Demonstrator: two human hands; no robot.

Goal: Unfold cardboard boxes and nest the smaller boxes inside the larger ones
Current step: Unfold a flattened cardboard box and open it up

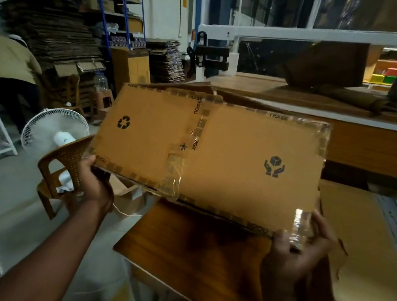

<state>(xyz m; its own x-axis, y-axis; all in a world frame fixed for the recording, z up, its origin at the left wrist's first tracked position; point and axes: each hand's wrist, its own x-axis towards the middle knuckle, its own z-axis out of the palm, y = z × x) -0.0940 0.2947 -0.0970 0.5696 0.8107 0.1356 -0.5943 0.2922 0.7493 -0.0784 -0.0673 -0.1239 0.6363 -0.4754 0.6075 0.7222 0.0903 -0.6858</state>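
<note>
Cardboard, flattened into a taped box (207, 151), was held tilted in the air above a wooden table (194, 257). Its lower left corner was gripped by the left hand (93, 185), its lower right corner by the right hand (298, 247), well apart.

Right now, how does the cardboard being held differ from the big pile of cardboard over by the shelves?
The held box is a single piece, up in the air, gripped by the left hand and right hand; the stacked cardboard is many sheets piled up. The held box looks lighter tan, with tape and printed symbols; the stacked cardboard looks darker and plain from here. Both appear flattened.
</note>
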